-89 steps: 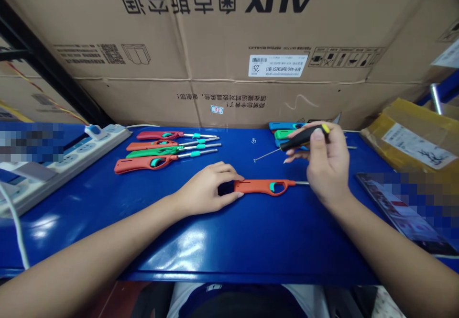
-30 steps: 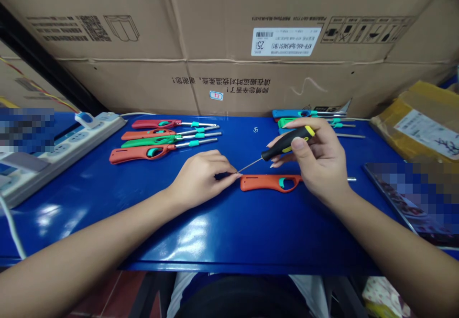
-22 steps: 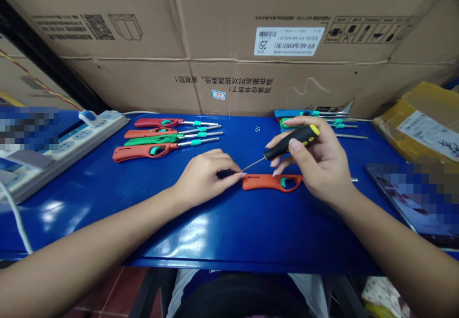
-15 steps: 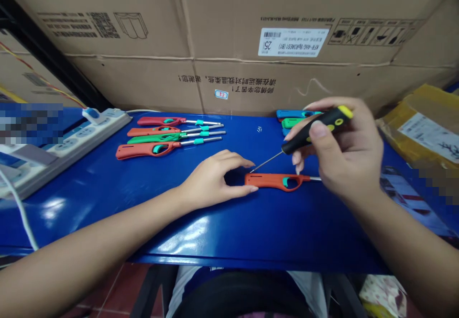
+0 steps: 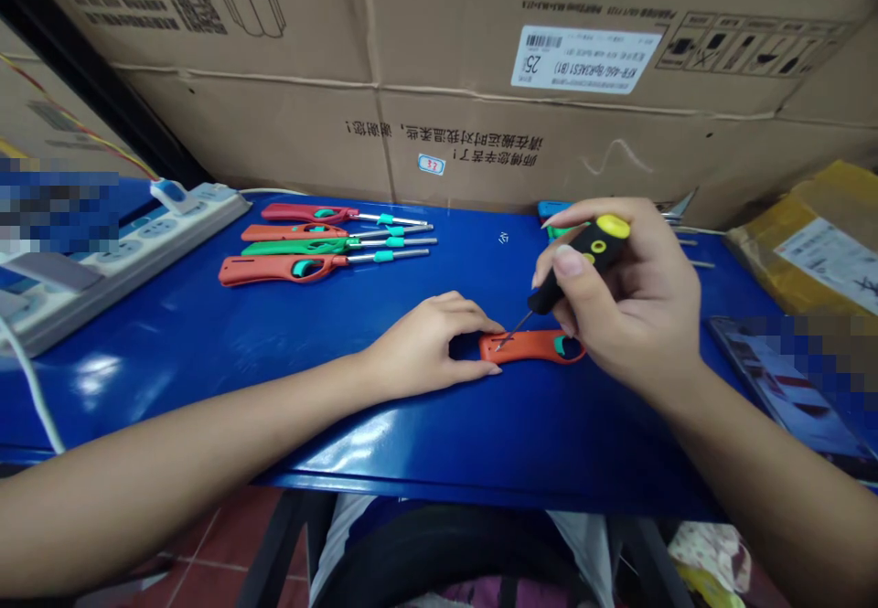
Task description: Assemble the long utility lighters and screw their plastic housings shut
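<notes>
My left hand [image 5: 445,345] rests on the blue table, thumb and fingers closed around the rear end of an orange gas lighter [image 5: 527,346]. The lighter lies flat, its green trigger showing; my right hand hides its metal tube. In my right hand [image 5: 627,302] is a black screwdriver [image 5: 547,295] with a yellow cap, held at a slant. Its thin tip points down at the rear of the lighter's handle, near a small hole there. Whether the tip is in the hole I cannot tell.
Several lighters [image 5: 281,269] lie in a row at the back left. More lighters [image 5: 550,209] sit behind my right hand, partly hidden. A power strip [image 5: 137,247] is at left, a phone [image 5: 788,389] and a taped package [image 5: 809,242] at right. A large cardboard box [image 5: 453,114] stands behind.
My right hand has moved the screwdriver left and tilted it steeper. Its tip has gone from the lighter's far edge onto the handle's rear. My left hand keeps its hold.
</notes>
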The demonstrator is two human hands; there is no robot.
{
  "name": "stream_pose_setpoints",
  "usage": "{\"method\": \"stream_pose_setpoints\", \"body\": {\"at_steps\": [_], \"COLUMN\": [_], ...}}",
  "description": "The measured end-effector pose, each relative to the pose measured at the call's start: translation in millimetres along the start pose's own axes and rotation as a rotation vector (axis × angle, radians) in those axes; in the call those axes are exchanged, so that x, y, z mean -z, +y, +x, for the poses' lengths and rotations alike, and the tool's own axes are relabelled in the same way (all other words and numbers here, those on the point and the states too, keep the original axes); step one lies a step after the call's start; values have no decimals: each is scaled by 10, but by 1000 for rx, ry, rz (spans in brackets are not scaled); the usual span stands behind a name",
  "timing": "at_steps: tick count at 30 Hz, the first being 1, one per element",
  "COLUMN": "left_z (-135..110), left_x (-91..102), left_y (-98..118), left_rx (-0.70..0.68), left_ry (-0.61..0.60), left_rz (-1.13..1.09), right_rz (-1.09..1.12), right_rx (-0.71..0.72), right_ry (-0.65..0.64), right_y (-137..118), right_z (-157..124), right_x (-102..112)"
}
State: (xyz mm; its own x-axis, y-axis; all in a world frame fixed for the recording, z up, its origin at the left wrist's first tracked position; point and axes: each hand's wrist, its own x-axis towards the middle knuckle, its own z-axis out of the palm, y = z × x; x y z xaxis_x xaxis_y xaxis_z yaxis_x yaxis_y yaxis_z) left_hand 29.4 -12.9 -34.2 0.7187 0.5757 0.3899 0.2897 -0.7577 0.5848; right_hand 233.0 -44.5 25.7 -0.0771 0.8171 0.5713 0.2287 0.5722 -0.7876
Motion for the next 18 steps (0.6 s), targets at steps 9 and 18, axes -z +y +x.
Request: {"method": "stream_pose_setpoints", "body": {"at_steps": [9, 18], "left_z": [-1, -2], "left_x": [-4, -5], "left_y": [-9, -2], "left_rx": [-2, -2], "left_ry": [-12, -15], "left_rz": [10, 20], "right_rz": [-25, -49], "right_rx": [29, 47], "right_ry": [19, -1], "right_y": [37, 46], "right_z": [-47, -39], "right_x": [-13, 15]}}
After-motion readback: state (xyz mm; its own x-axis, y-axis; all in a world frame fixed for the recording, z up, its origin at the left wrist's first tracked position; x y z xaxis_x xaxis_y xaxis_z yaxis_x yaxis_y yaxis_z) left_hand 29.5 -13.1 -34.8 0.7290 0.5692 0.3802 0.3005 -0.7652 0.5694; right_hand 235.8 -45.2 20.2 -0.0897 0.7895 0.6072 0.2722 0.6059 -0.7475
